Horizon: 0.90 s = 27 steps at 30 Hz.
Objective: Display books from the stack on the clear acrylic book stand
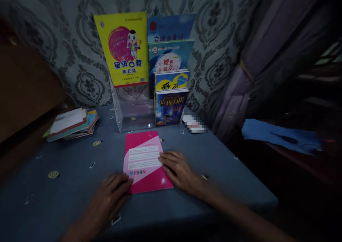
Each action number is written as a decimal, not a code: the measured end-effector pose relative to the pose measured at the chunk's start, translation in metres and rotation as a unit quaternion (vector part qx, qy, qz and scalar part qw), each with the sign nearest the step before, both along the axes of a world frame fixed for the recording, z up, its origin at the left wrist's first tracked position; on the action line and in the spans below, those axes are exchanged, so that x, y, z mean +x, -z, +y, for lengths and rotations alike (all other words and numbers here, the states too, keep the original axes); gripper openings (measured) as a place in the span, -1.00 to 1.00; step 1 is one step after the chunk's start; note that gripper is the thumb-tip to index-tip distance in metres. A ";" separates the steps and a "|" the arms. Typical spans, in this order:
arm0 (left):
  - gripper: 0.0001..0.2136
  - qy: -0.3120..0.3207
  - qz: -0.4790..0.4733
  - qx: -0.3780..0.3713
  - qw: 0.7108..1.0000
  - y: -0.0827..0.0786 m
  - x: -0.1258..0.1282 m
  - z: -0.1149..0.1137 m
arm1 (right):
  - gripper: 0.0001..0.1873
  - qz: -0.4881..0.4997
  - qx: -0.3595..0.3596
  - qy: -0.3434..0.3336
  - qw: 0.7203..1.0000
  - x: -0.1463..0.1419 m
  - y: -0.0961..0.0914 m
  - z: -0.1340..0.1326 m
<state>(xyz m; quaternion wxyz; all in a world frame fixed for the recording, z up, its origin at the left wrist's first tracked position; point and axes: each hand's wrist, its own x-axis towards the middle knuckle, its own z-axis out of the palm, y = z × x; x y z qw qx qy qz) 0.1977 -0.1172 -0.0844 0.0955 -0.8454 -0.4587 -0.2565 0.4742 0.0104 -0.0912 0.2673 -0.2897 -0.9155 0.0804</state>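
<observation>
A pink booklet (145,161) with white text panels lies flat on the blue-grey tablecloth (213,156), near the front edge. My left hand (110,195) rests at its lower left corner, fingers curled onto the edge. My right hand (179,170) lies on the booklet's right edge, fingers stretched flat over it. Behind the booklet stands a clear plastic rack (132,110). It holds a yellow book (124,49) upright on the left and several blue and yellow books (171,92) in tiers on the right.
A stack of thin books (73,124) lies at the left of the table. A small white object (193,123) sits right of the rack. Patterned wallpaper is behind, a purple curtain (256,67) to the right, and a blue cloth (280,135) beyond the table edge.
</observation>
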 end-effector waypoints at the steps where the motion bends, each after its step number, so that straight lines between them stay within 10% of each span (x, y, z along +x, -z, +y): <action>1: -0.70 -0.001 0.003 0.003 1.000 0.000 -0.001 0.000 | -0.64 0.006 -0.002 -0.009 1.000 0.005 0.000 -0.006; 16: -0.47 0.015 0.045 -0.004 0.999 0.012 -0.041 0.062 | -0.54 -0.035 -0.106 -0.038 0.993 0.031 -0.021 -0.033; 27: -0.47 0.087 0.088 0.042 0.991 0.028 -0.045 0.025 | -0.33 -0.101 -0.125 -0.131 0.978 0.065 -0.044 -0.070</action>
